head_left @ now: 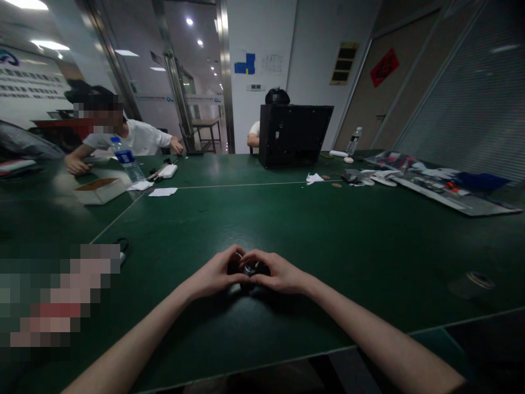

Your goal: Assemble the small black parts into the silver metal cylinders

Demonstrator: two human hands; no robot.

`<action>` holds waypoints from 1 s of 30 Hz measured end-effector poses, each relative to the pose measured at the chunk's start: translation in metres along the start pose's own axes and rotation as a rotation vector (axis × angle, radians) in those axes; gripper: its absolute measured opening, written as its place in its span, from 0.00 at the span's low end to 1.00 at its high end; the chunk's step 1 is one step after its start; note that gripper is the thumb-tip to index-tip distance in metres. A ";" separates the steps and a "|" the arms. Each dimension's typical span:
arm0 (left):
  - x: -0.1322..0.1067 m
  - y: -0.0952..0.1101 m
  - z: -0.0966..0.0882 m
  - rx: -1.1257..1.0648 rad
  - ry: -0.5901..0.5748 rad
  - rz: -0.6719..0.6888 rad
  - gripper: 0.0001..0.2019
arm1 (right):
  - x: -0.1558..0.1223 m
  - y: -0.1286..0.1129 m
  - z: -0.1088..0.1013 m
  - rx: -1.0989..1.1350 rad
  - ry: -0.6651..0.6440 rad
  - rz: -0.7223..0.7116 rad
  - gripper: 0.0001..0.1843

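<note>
Just above the green tabletop (197, 339), in the lower middle of the head view, is a small dark round object (249, 269) with a shiny rim. Its exact kind cannot be made out. My left hand (217, 276) curves round it from the left, thumb and fingers closed on that side. From the right, my right hand (279, 272) grips it, its fingertips meeting those of the left over the top. Fingers hide much of the object, and dark gaps show inside both curled hands.
A grey cylindrical thing (473, 284) stands at right. Farther off are an open carton (100, 192), a water bottle (127, 158), a black cabinet-like box (295, 137) and a board with loose scraps (443, 191). A person (139, 137) sits at far left; another is partly hidden behind the black box.
</note>
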State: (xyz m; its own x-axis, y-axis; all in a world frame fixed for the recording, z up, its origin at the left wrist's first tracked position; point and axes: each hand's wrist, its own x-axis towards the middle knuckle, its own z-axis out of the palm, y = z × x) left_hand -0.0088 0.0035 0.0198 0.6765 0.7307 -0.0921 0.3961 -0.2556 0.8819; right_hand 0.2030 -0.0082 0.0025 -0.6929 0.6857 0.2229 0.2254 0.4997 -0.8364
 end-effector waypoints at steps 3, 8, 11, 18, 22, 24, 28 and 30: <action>0.000 0.000 0.000 0.000 -0.002 0.002 0.17 | 0.000 0.002 -0.001 0.074 0.000 0.028 0.19; 0.000 0.000 0.002 -0.019 0.038 0.032 0.15 | 0.001 0.005 -0.002 0.199 0.063 0.090 0.22; 0.000 0.000 0.003 -0.074 0.066 0.056 0.16 | 0.001 0.007 -0.001 0.259 0.116 0.095 0.27; 0.004 0.001 0.005 -0.233 0.092 0.016 0.16 | 0.001 0.010 0.003 0.083 0.193 0.036 0.41; 0.003 0.005 0.008 -0.312 0.094 -0.030 0.18 | 0.001 0.011 0.005 -0.019 0.241 0.049 0.39; 0.003 0.007 0.009 -0.361 0.091 -0.046 0.19 | 0.002 0.011 0.005 -0.065 0.252 0.042 0.37; 0.002 0.006 0.010 -0.454 0.059 -0.051 0.21 | 0.001 0.010 0.006 -0.123 0.260 0.022 0.34; 0.002 0.005 0.010 -0.510 0.042 -0.054 0.22 | 0.000 0.008 0.005 -0.134 0.263 0.009 0.33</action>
State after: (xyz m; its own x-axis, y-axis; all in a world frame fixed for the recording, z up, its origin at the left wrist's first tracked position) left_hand 0.0010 -0.0029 0.0190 0.6336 0.7619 -0.1347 0.0700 0.1170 0.9907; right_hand 0.2009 -0.0070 -0.0067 -0.4933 0.7953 0.3523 0.3310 0.5462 -0.7695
